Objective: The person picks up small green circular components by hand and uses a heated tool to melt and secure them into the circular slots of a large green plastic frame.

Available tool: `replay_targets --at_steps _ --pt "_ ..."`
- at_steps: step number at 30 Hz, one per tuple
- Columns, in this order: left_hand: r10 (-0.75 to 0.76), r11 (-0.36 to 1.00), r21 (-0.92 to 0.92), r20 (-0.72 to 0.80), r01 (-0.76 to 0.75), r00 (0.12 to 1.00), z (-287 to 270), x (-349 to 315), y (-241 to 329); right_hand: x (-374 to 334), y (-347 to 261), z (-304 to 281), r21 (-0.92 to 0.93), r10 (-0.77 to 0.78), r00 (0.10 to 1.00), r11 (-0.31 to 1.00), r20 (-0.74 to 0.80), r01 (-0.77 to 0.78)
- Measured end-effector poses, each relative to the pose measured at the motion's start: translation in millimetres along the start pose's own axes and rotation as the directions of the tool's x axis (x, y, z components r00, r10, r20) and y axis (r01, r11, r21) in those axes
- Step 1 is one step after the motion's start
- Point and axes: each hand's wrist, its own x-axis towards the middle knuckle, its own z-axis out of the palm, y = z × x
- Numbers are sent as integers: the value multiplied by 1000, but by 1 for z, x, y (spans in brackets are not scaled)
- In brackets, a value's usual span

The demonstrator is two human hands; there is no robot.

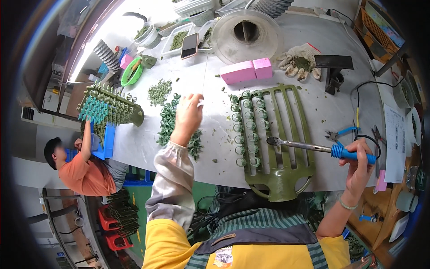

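My left hand (188,117) hovers over a pile of dark green ring-shaped pieces (169,120), its fingers curled together; anything in them is hidden. In my right hand (357,167) is a soldering iron (344,153) with a blue handle and a metal shaft. Its broad, darkened tip lies over the olive-green slotted frame (283,183), at the slots right of the attached rings. Rows of translucent green rings (251,138) stand along the frame's left bars. The frame's handle end points toward me, at the table's front edge.
Pink blocks (237,73), a stained glove (301,62) and a black stand (333,71) lie beyond the frame. Blue-handled cutters (342,134) and a black cable sit near my right hand. Further left, a co-worker in orange (85,172) reaches to another ring-covered frame (117,107).
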Motion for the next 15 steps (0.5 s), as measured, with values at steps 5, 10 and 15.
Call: replay_targets --at_steps 5,10,15 --pt "-177 979 138 204 151 963 5 -14 -19 0 -1 2 -11 -2 1000 1000 5 2" --pt "-301 836 -393 253 382 919 -2 -16 -12 -3 -4 3 -11 -8 1000 1000 -8 8" --pt "-298 396 -729 472 557 830 -5 -26 -7 -4 -6 2 -18 -9 1000 1000 -14 9"
